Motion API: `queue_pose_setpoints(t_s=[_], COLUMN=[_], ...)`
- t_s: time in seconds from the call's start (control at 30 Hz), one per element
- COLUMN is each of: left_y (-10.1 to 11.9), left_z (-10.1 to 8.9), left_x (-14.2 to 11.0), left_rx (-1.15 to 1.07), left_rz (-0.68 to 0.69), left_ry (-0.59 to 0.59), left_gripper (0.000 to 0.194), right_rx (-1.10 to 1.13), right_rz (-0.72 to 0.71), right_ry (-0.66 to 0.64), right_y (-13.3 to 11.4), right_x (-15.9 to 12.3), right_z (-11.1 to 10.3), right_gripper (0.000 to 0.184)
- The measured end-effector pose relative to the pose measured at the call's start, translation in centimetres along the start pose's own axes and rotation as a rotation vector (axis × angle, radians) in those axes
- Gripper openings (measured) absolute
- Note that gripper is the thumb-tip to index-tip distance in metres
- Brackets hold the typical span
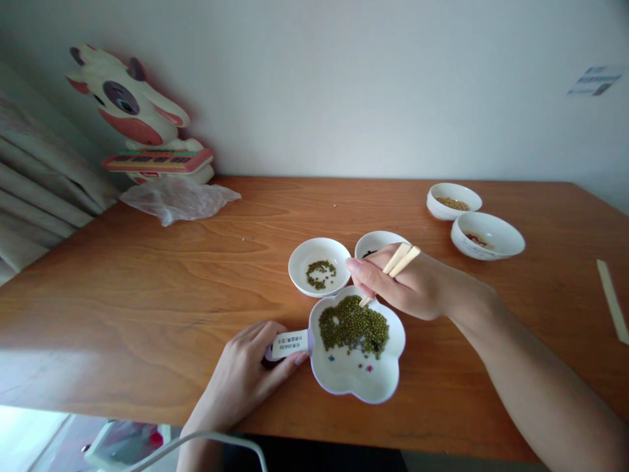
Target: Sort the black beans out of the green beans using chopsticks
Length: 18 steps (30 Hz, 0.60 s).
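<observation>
My left hand (248, 364) is closed around the labelled handle of a white flower-shaped dish (356, 383) near the table's front edge. Green mung beans (351, 328) cover much of its far half. A pair of wooden chopsticks (401, 259) is gripped in my right hand (410, 285), tips down among the beans at the dish's far side. Whether the tips pinch a bean is too small to tell. Just beyond the dish, a small white bowl (301, 262) holds a few mung beans. Beside it, another white bowl (381, 237) with dark bits is partly hidden behind my right hand.
Two more white bowls stand at the back right, one with yellowish grains (452, 204), one with reddish bits (476, 240). A cow-shaped toy keyboard (157, 160) and a clear plastic bag (184, 200) occupy the back left. A pale strip (612, 301) lies at far right.
</observation>
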<state>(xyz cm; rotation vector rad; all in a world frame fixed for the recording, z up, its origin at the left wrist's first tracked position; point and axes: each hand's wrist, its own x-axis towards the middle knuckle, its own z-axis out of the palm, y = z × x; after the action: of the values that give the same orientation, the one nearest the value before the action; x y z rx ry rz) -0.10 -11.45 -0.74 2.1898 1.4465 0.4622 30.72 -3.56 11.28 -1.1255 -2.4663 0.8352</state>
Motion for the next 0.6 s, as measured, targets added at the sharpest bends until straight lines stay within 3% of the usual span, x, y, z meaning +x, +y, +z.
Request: queue_pose_setpoints(t_s=[0.6], left_y=[-0.08], left_z=[-0.11], left_x=[0.04], left_rx=[0.021], left_rz=[0.007], left_ry=[0.002], left_gripper=[0.033], right_rx=[0.015], right_rz=[-0.025], right_ry=[-0.009], right_y=[0.21], right_x=[0.06], right_z=[-0.08], right_gripper=[0.065])
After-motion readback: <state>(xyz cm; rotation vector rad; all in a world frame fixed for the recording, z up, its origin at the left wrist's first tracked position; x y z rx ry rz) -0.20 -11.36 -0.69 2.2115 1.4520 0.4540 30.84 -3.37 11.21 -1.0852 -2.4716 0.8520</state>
